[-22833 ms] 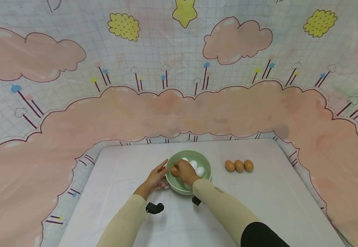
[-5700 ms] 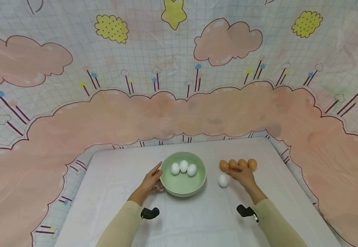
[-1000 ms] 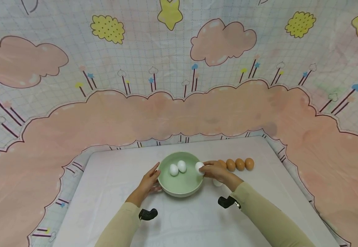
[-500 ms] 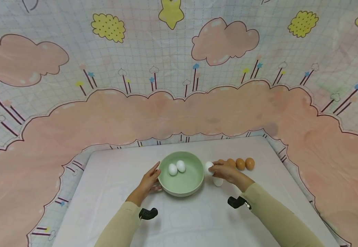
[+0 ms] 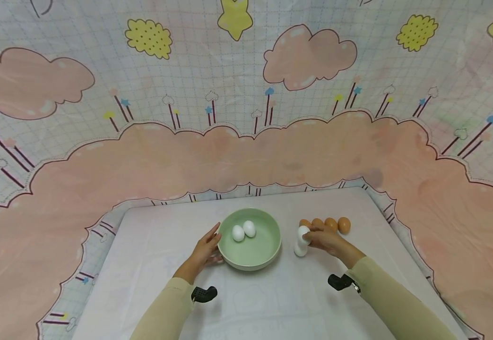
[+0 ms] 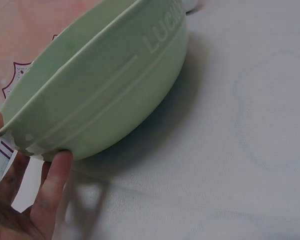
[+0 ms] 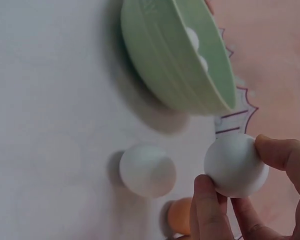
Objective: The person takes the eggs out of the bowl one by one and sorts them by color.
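Change noted: half a second ago the white egg (image 7: 235,165) you are carrying was between the bowl and the brown eggs; a full second ago it was at the bowl's right rim. It is now just in front of the brown eggs (image 5: 344,225). Your right hand (image 5: 324,240) pinches it between thumb and fingers (image 7: 207,205). Whether it touches the worktop (image 5: 250,302) you cannot tell from these views.

Second white egg (image 7: 147,171): on the worktop, just nearer to you than the held one. The two overlap in the head view but look apart in the right wrist view.

Green bowl (image 5: 255,252): upright on the worktop. Inside, two white eggs (image 5: 238,233) lie side by side; 5.7 s ago you had three in there. Your left hand (image 5: 203,250) has its fingers fairly straight and spread against the bowl's left side, at the rim and the outer wall, steadying it in my judgement.

Brown eggs: four in a row, same count as 5.7 s ago, the leftmost partly covered by your held egg.

Meaning for the work: judged by count, half the white eggs are out of the bowl, one of them not yet released.
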A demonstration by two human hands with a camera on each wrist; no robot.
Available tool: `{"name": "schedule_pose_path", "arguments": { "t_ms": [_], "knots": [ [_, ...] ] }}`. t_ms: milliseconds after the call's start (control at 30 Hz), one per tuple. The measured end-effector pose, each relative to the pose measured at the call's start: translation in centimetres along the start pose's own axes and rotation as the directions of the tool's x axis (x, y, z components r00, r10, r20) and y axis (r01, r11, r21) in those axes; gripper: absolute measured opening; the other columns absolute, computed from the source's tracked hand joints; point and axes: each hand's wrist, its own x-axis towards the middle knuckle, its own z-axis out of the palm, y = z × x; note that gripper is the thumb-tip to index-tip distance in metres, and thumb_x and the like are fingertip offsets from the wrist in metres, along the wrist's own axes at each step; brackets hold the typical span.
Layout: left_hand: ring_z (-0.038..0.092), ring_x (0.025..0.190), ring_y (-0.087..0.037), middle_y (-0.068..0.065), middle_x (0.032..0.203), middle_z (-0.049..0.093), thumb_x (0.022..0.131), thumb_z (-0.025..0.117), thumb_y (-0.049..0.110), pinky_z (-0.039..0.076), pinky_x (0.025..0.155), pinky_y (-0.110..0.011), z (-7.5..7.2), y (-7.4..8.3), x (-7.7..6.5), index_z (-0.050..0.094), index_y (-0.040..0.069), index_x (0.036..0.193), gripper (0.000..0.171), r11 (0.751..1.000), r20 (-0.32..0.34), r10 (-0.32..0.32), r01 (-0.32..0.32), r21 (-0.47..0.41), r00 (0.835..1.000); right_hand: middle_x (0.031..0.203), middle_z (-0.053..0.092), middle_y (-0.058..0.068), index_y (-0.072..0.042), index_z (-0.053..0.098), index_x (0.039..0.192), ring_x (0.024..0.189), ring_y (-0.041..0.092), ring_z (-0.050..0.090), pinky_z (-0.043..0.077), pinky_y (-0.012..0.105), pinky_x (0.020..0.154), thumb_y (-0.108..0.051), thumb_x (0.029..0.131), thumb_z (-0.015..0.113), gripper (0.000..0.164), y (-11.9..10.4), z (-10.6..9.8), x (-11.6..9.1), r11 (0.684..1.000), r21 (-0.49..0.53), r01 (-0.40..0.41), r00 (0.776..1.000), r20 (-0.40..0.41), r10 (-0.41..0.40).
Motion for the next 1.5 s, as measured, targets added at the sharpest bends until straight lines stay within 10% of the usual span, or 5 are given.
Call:
{"name": "schedule_pose_path", "arguments": {
  "t_ms": [1500],
  "knots": [
    [0.04,0.118,-0.04,-0.013,0.147,0.016,0.094,0.047,0.031,0.052,0.075,-0.044,0.1,0.2,-0.3,0.032,0.037,0.139,0.047,1.0,0.001,0.001,-0.001,0.01,1.0,0.111,0.055,0.019,0.008,0.054,0.115,0.082,0.018,0.055,0.052,0.028,0.072,-0.014,0.074,0.073,0.05,6.2,-2.9,0.6,0.977,-0.164,-0.135,0.959,-0.271,0.087]
  ]
}}
